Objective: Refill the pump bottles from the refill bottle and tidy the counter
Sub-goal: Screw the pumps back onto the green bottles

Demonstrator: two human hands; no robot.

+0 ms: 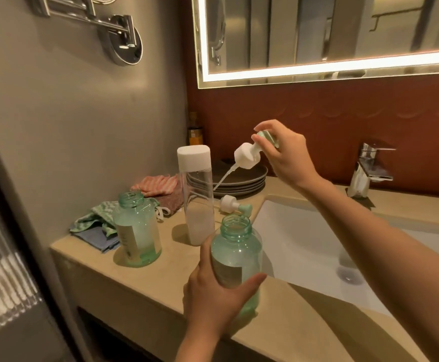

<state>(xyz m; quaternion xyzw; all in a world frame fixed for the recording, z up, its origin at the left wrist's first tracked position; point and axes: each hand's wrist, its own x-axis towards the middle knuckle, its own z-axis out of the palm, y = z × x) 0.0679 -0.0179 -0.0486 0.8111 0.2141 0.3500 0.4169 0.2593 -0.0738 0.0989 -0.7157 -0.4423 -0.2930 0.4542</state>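
Gripped the near pump bottle (pixel 236 257) round its belly with the left hand (pixel 213 296) — fingers and thumb wrapped about it, at the front edge of the worktop (pixel 160 278), just beside the sink (pixel 304 244). Could not tell whether resting or lifted. Found its neck open, no pump fitted. Held a pump head (pixel 244 155) up in the right hand (pixel 283 152), pinched at the green nozzle, with the dip tube (pixel 223 178) slanting down and left, clear of the bottle mouth. Noted the second pump bottle (pixel 137 231) standing open further left, the capped refill bottle (pixel 197 194) between the two, partly full, and the other pump head (pixel 232 205) lying on its side behind.

Judged the step as parking this pump before pouring — could not rule out refitting. Needed to go slowly: let the tube drip over the open neck or the sink, then lay it beside its twin, off the cloths (pixel 95 220). Needed a firm left grip too, given a light bottle so near an edge.
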